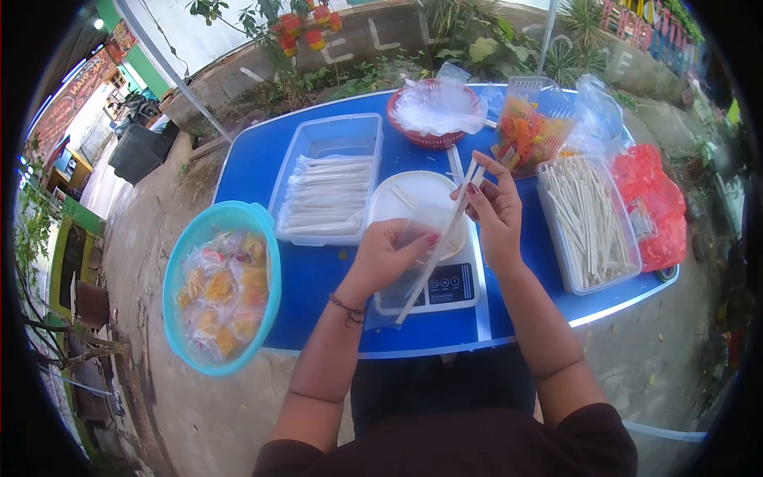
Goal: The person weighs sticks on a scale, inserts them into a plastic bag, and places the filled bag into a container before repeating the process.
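My right hand [497,211] is closed on a few long, thin white sticks [449,230], which slant down toward the table's front edge. My left hand [391,253] pinches what looks like a clear plastic bag [385,314] around the sticks' lower part; the film is hard to make out. Both hands are above a white kitchen scale [469,296] with a round white plate [389,193] on top. A few short stick pieces lie on the plate. Left of it, a clear tub [338,135] holds bagged sticks [327,195]. On the right, another tub [566,274] is full of loose sticks [588,219].
A turquoise basin [179,310] of bagged yellow-orange food [218,288] is at the left edge of the blue table [298,318]. Behind are a red basket [433,141] with clear bags [433,107], a bag of orange packets [528,135], and a red plastic bag [656,207] farther right.
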Demonstrator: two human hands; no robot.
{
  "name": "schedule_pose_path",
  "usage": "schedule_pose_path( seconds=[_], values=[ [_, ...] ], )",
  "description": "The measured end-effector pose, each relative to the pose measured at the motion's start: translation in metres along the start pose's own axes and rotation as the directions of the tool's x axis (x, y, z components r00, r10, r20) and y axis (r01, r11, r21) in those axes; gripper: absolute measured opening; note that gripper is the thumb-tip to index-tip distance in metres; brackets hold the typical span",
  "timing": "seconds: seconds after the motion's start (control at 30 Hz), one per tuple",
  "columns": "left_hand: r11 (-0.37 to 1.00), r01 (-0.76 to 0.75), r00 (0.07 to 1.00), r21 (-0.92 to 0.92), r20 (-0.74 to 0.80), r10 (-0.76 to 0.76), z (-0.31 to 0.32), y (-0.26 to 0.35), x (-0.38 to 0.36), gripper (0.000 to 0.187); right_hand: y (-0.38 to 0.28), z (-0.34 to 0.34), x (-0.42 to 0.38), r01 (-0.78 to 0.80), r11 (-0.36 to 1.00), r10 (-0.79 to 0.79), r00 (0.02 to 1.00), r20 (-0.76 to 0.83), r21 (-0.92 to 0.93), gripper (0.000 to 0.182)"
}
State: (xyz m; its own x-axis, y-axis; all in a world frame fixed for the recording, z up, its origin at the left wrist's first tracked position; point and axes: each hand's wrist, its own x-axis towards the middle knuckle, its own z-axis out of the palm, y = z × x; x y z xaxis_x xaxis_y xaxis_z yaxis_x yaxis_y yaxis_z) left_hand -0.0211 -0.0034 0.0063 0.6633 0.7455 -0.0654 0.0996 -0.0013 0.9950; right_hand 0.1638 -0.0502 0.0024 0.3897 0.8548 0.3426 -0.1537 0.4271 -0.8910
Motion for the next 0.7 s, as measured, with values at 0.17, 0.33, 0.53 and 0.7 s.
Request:
schedule_pose_path(
  seconds=[0.17,0.33,0.53,0.7],
  values=[
    [0.999,0.005,1.0,0.034,-0.001,-0.005,0.0,-0.001,0.0,0.023,0.001,0.003,-0.002,0.048,0.999,-0.048,0.998,-0.047,0.013,0.035],
    [0.998,-0.064,0.997,-0.001,-0.041,0.064,-0.001,-0.006,0.002,0.021,0.016,-0.007,0.0,0.073,0.986,-0.053,0.99,0.134,-0.151,0.021],
    [0.995,-0.069,0.992,-0.067,-0.107,0.062,-0.003,-0.008,0.003,0.022,0.018,-0.002,-0.002,0.142,0.974,-0.126,0.987,0.099,-0.179,0.014],
    [0.992,-0.089,0.988,-0.093,-0.138,0.076,-0.002,-0.006,0.003,0.023,0.011,-0.005,-0.003,0.203,0.943,-0.151,0.967,0.204,-0.264,0.015]
  ],
)
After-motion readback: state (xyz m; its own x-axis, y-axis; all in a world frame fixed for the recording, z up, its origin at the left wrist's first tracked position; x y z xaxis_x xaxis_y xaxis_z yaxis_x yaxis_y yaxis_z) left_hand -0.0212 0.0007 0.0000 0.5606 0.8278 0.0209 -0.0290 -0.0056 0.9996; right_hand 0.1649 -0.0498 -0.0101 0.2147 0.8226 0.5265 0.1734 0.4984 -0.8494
